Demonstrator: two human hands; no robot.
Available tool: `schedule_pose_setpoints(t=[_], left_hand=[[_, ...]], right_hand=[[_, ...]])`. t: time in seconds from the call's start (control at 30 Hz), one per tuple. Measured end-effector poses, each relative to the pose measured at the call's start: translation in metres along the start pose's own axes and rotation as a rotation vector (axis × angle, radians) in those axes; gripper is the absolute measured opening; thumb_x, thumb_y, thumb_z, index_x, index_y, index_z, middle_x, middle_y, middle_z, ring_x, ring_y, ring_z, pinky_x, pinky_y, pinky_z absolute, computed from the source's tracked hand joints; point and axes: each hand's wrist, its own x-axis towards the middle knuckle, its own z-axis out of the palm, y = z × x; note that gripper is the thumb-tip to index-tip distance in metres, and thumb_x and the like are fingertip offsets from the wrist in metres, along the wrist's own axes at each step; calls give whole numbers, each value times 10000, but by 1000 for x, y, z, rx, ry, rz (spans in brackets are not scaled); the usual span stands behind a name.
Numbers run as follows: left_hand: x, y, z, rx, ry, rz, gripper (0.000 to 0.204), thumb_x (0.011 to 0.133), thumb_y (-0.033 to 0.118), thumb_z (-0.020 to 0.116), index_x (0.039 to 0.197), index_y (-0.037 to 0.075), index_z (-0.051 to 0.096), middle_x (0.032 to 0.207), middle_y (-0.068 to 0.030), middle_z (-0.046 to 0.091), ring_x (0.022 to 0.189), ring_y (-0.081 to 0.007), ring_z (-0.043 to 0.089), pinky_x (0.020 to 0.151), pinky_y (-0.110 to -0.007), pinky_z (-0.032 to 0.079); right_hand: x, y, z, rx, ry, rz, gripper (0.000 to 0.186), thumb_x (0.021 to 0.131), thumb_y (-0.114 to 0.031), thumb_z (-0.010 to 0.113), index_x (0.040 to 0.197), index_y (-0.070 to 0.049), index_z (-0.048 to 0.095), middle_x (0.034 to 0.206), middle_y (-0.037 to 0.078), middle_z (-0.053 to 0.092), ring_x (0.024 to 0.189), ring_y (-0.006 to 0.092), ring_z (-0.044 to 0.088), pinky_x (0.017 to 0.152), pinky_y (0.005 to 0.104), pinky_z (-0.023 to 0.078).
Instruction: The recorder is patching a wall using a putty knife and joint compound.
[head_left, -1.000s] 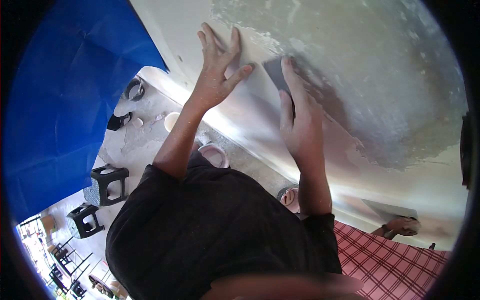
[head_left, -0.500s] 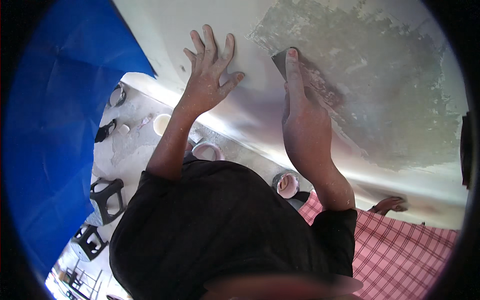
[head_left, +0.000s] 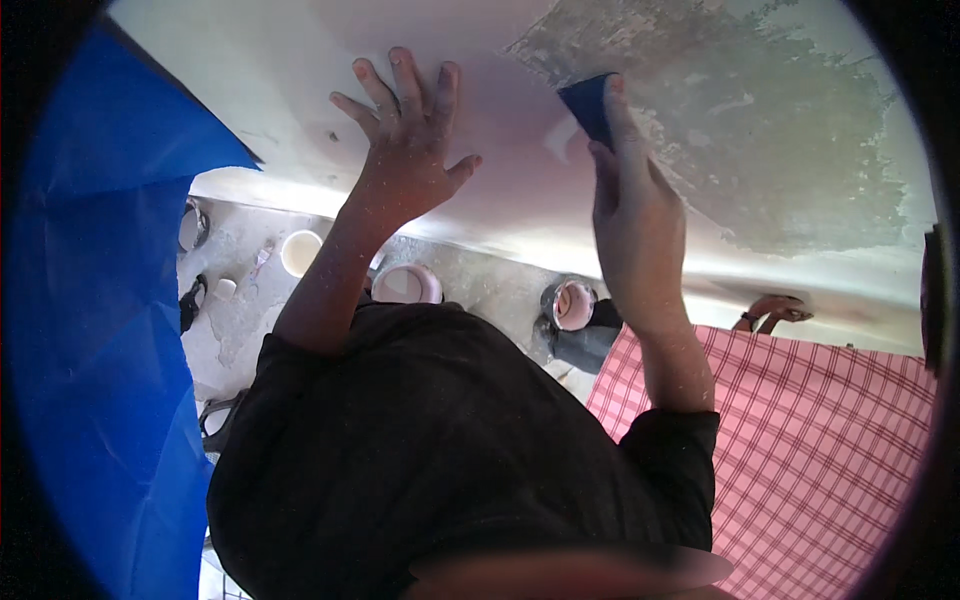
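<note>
My right hand (head_left: 640, 210) is closed on a putty knife (head_left: 590, 104), its forefinger laid along the dark, wedge-shaped blade. The blade's tip lies at the left edge of a rough grey patch (head_left: 780, 140) on the pale wall (head_left: 510, 150). To the left, my left hand (head_left: 410, 150) is spread against the smooth part of the wall, holding nothing. Most of the knife's handle is hidden inside my right hand.
A blue sheet (head_left: 100, 300) hangs at left. On the floor stand a pale tub (head_left: 300, 236), a pinkish bucket (head_left: 430, 286) and a smaller bucket (head_left: 589, 306). Pink checked cloth (head_left: 800, 430) fills the lower right; beyond it, another person's hand (head_left: 778, 308) is at the wall.
The whole view has shifted. My right hand and the putty knife have moved a little up and to the right. My left hand remains spread on the wall. The blade looks bluer now.
</note>
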Motion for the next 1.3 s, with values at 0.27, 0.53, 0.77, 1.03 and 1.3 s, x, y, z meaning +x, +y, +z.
schedule_pose_setpoints(t=[0.27, 0.53, 0.77, 1.03, 1.3], left_hand=[[-5, -11, -1, -39, -18, 49, 1080, 736, 479, 775, 1551, 110, 170, 1539, -377, -53, 1349, -681, -124, 880, -885, 18], [-17, -11, 7, 85, -113, 38, 1151, 812, 558, 699, 1515, -29, 2, 1457, -484, -110, 1271, -764, -112, 877, -877, 70], [-16, -13, 20, -9, 29, 59, 1054, 786, 528, 717, 1530, 37, 155, 1487, -447, -43, 1266, -770, -110, 824, -902, 78], [-20, -38, 16, 53, -30, 132, 1122, 791, 605, 693, 1534, 7, 100, 1494, -455, -24, 1300, -747, -25, 835, -900, 73], [-5, -31, -58, 115, -632, -112, 1254, 659, 365, 851, 1575, 134, 26, 1598, -279, -63, 1436, -559, -68, 1113, -720, 59]], right_hand=[[1, -9, 3, -15, 90, 45, 564, 981, -118, 567, 1497, -181, 348, 918, 236, 695, 839, 352, 715, 633, 429, 553], [4, -9, 13, -38, 144, 74, 558, 981, -153, 582, 1495, -176, 364, 860, 228, 696, 797, 334, 721, 618, 396, 556], [15, -17, 34, -62, 251, -75, 608, 937, -157, 633, 1487, -214, 380, 998, 178, 708, 834, 345, 714, 625, 404, 560], [14, -8, 34, -132, 241, -34, 510, 945, -164, 617, 1432, -173, 464, 896, 179, 705, 729, 344, 694, 606, 415, 546], [33, -39, 37, -5, 502, -288, 465, 912, 1, 612, 1364, -74, 533, 1045, 212, 683, 889, 225, 713, 706, 336, 563]])
